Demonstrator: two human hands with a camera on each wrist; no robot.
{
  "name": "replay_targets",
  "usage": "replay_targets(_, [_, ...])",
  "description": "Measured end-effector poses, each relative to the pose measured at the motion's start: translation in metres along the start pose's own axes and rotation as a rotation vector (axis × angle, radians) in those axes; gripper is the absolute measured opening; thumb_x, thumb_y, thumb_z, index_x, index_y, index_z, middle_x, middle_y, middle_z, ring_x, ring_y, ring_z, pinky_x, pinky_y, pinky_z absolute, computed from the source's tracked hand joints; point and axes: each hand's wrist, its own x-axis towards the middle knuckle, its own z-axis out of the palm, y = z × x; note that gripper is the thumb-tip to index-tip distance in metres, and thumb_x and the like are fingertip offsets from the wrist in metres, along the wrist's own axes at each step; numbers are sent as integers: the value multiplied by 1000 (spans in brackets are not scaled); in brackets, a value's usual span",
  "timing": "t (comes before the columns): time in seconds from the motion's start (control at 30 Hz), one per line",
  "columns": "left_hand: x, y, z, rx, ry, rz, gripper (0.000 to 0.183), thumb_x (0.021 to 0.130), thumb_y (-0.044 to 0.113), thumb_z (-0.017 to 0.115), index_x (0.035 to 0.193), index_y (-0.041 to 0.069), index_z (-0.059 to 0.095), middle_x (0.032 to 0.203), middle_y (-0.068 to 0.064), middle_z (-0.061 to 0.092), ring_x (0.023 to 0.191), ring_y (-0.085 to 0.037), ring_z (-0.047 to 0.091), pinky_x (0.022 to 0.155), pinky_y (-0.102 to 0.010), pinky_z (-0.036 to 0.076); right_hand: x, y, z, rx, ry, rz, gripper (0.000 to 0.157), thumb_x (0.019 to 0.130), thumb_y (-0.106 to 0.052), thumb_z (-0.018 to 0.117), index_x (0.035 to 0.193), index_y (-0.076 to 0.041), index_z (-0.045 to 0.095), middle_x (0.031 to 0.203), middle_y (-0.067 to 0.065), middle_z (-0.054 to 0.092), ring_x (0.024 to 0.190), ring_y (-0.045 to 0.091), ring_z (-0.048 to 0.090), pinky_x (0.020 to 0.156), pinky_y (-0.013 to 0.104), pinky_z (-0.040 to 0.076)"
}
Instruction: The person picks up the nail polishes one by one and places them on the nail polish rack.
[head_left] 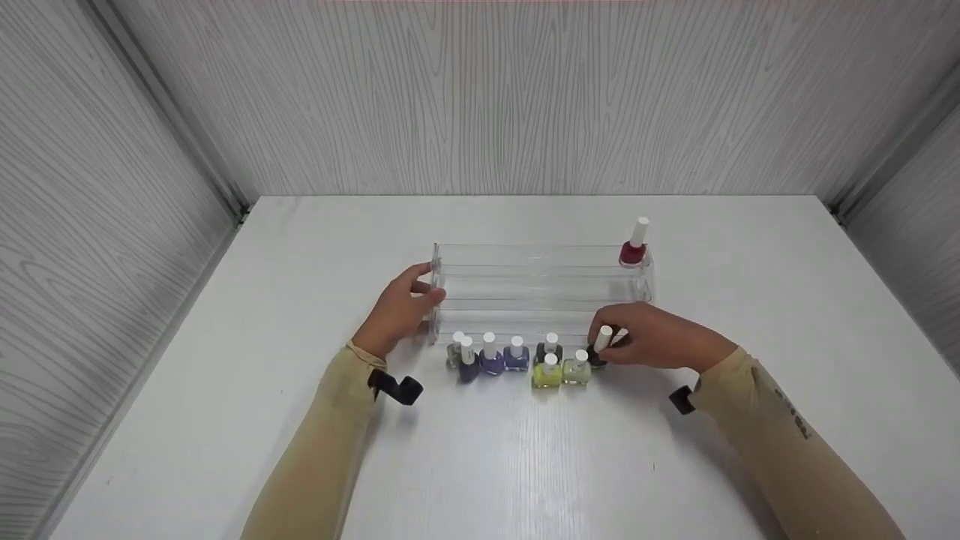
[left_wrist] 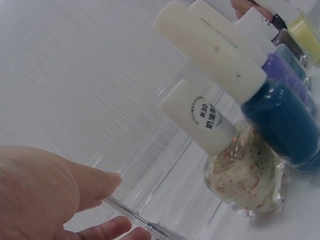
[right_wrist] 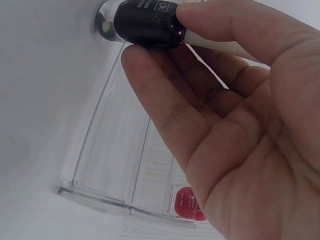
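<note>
- Tan sleeves (head_left: 311, 457) lie nearest the camera, one to each side, with bare tabletop between them.
- White table (head_left: 465, 465): by my judgement the work is near its start, since one bottle is on the rack, one is in hand, and seven more stand waiting here. Open room stretches left, right and behind the rack, back to the rear wall (head_left: 480, 97).
- Clear rack (head_left: 517, 304) sits crosswise mid-table, tiered. Its front edge looks tight for moving, with bottles crowded just beside it; its long shelves are open except at the rear right end.
- Left hand (head_left: 401, 307) steadies the rack's left end, thumb over the edge and fingers on the outer side.
- Right hand (head_left: 656, 337) is narrowed at the rack's front right, thumb and fingers pinching a dark bottle (right_wrist: 150, 22); whether its base touches the table I cannot tell.
- Red bottle (head_left: 633, 253) stands in the rear tier, at the right end.
- Before the rack, left to right, stand a glitter bottle (left_wrist: 245, 175), navy bottle (head_left: 469, 370), purple bottle (head_left: 492, 364), blue bottle (head_left: 517, 360), yellow bottle (head_left: 547, 376), black bottle (head_left: 553, 350) partly behind it, and pale bottle (head_left: 576, 372).
</note>
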Motion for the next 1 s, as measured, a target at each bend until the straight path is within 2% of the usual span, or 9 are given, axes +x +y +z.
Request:
replay_targets(0.2, [1,0,0,-21,-8,2,63,106,23,60,162,20,33,143,-17,49,126,-35,56,101,-47,56,0,-3,1,-5,-2,-8,20,93,3,65,102,-15,67,107,1,68,98,16,69,85,28,61])
replay_targets(0.43, [2,-2,1,-2,-2,19,63,106,24,60,163,18,33,141,-18,50,124,-34,58,97,-45,59,-1,-4,2,-22,-4,-5,18,94,3,66,107,-11,68,111,4,69,101,20,70,89,32,60])
replay_targets(0.63, [0,0,1,14,5,19,63,106,24,60,162,17,34,141,-18,51,124,-34,58,97,-44,59,-2,-4,1,-31,-3,-21,19,94,4,66,106,-10,70,108,4,71,100,22,71,87,31,61])
replay_targets(1.0, [1,-1,2,0,13,6,62,106,23,61,162,17,35,142,-18,50,124,-34,58,98,-45,58,-2,-3,2,-17,-19,17,19,94,0,68,106,-14,69,109,1,69,100,17,72,87,29,61])
